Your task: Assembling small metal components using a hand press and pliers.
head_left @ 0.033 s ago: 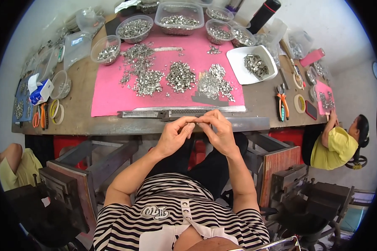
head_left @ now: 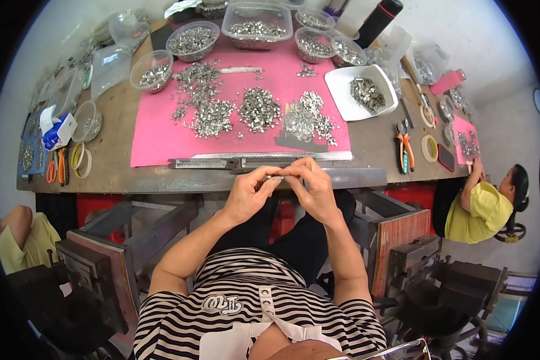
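Both hands meet just in front of the near edge of the worktable [head_left: 366, 150], above the person's lap. The left hand [head_left: 249, 195] has its fingers curled inward, thumb and forefinger pressed together on a small metal piece [head_left: 274, 177] that shows as a glint between the two hands. The right hand [head_left: 312, 189] faces it, fingertips drawn tight and touching the same piece from the other side; its remaining fingers are bent, not spread. The piece is too small to tell its shape. Just beyond the hands a long metal rail [head_left: 246, 162] lies along the front edge of a pink mat [head_left: 156, 138], which bears heaps of small silvery parts [head_left: 259, 109].
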Tool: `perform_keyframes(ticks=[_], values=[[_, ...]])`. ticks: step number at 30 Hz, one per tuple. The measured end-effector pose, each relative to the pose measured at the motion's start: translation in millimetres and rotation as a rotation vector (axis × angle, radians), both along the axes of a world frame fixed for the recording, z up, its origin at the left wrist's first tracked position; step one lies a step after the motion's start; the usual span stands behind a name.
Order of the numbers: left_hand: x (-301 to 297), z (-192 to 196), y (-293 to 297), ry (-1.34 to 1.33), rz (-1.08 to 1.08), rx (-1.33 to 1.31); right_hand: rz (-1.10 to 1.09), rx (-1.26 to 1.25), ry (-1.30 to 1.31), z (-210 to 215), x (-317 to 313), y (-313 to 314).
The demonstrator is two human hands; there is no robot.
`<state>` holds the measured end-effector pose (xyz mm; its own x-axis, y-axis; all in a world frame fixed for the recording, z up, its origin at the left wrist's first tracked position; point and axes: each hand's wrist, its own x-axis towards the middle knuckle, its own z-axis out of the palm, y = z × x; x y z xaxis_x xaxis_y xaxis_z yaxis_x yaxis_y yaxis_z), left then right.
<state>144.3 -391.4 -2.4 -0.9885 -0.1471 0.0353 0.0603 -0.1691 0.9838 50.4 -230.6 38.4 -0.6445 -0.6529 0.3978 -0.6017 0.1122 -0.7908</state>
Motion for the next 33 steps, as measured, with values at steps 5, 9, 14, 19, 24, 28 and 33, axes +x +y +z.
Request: perform_keyframes(ticks=[5, 9, 14, 19, 24, 28, 33], values=[[-19, 7, -3, 0.322, 0.297, -0.813, -0.1, 0.014, 0.057, -11, -5, -6], [-35, 9, 0, 0.323, 0.326, -0.964, -0.158, 0.076, 0.277, -25, -17, -9], [-41, 9, 5, 0.241, 0.363, -1.03, -0.242, 0.107, 0.451, -37, -21, -11], [-41, 16, 4, 0.105, 0.302, -1.019, -0.195, 0.02, 0.272, -45, -27, -5], [-45, 8, 4, 0.203, 0.343, -1.031, -0.206, -0.014, 0.13, -42, -28, -3], [-45, 6, 4, 0.183, 0.333, -1.047, -0.203, -0.002, 0.162, -42, -26, -5], [-45, 4, 6, 0.196, 0.324, -1.043, -0.213, 0.011, 0.179, -44, -26, -4]])
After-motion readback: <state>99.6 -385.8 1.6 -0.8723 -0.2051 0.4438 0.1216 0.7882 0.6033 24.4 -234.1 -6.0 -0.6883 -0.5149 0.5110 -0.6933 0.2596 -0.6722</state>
